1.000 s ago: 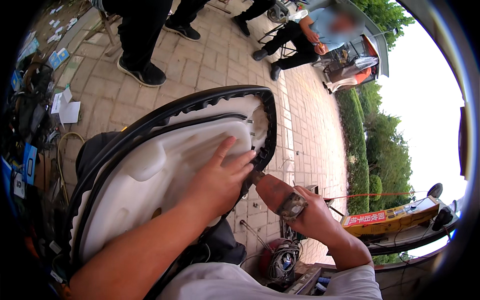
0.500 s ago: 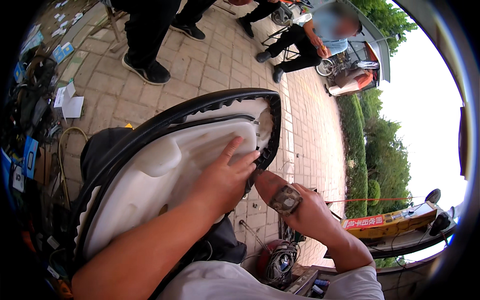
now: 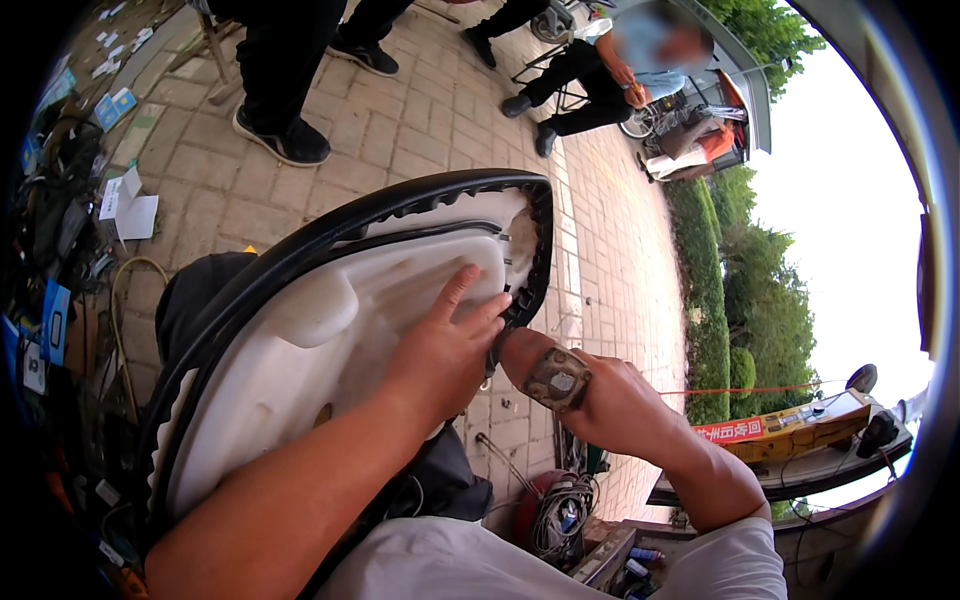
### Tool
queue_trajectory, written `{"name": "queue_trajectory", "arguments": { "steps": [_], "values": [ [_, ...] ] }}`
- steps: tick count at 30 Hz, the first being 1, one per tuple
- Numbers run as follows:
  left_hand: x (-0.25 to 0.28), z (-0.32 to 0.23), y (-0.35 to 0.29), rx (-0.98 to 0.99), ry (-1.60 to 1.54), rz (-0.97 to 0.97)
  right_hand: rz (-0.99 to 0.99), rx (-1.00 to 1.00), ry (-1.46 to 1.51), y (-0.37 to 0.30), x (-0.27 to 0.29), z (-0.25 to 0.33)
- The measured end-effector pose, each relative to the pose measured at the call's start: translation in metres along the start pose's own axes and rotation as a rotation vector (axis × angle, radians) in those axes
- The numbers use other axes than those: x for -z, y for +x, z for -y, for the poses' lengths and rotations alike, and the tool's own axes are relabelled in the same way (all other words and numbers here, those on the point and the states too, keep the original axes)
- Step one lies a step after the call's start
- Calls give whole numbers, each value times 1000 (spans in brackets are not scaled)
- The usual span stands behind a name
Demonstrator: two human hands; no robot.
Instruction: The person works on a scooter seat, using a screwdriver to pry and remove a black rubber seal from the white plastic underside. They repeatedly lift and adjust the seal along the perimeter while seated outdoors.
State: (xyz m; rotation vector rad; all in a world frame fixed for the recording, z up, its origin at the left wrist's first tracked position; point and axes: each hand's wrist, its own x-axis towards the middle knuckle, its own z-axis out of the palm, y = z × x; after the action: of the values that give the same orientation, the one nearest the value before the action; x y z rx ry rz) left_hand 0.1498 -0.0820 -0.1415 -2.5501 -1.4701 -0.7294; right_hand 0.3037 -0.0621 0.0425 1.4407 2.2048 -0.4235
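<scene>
An upturned vehicle seat (image 3: 275,385), with a white plastic base and a black cover (image 3: 290,250) folded over its rim, lies across my lap. My left hand (image 3: 455,345) rests on the base with its thumb raised, the other fingers reaching the cover's edge near the right end. Beside those fingertips, my right hand (image 3: 610,400) grips what looks like a staple gun (image 3: 548,372), a reddish-brown tool with a worn metal cap. Its nose points at the seat's rim; the tip is hidden by the tool's body and my left fingers.
A coil of cable (image 3: 562,515) and an open toolbox (image 3: 610,560) sit low at the right. Boxes and scraps (image 3: 60,270) lie along the left. Standing legs (image 3: 285,80) and a seated person (image 3: 610,85) are farther off. A yellow machine (image 3: 800,425) stands at right.
The whole view has shifted slightly. My right hand and the tool have moved a little up and tilted against the seat's rim. My left hand keeps its place on the base.
</scene>
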Motion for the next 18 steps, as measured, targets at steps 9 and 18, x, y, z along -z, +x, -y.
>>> {"name": "queue_trajectory", "arguments": {
  "steps": [9, 18],
  "values": [
    [6, 4, 0, -41, -11, -2, -157, 33, 158, -26, -7, -9],
    [27, 3, 0, -107, -153, -84, -513, -350, 974, -59, -113, -71]
  ]
}}
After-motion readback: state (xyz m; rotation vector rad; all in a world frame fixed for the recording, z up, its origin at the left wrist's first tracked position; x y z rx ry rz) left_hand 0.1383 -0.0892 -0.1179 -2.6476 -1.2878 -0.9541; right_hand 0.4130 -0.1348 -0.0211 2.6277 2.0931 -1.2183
